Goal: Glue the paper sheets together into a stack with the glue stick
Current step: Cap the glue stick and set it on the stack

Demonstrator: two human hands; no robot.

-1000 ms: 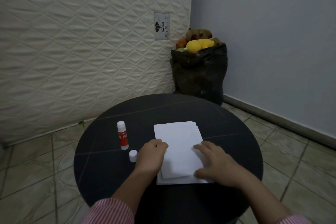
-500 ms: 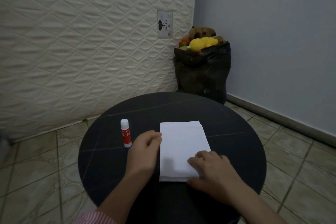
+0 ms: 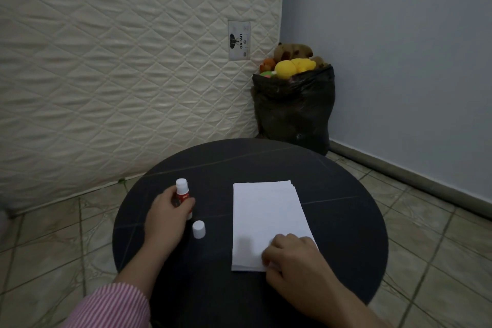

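Note:
A neat stack of white paper sheets (image 3: 269, 218) lies right of centre on the round black table (image 3: 332, 194). My right hand (image 3: 292, 255) rests on the stack's near right corner, fingers curled down on the paper. A red and white glue stick (image 3: 182, 189) stands upright on the left side of the table, and my left hand (image 3: 166, 217) is wrapped around its lower body. Its white cap (image 3: 199, 229) stands alone on the table just right of that hand.
A quilted cream mattress (image 3: 119, 74) leans against the wall behind the table. A black bag (image 3: 292, 112) stuffed with plush toys sits in the corner by the grey wall. Tiled floor surrounds the table.
My left hand left the edge of the paper stack and moved left onto the glue stick. My right hand slid toward the stack's near corner. The sheets, first skewed, now lie squared.

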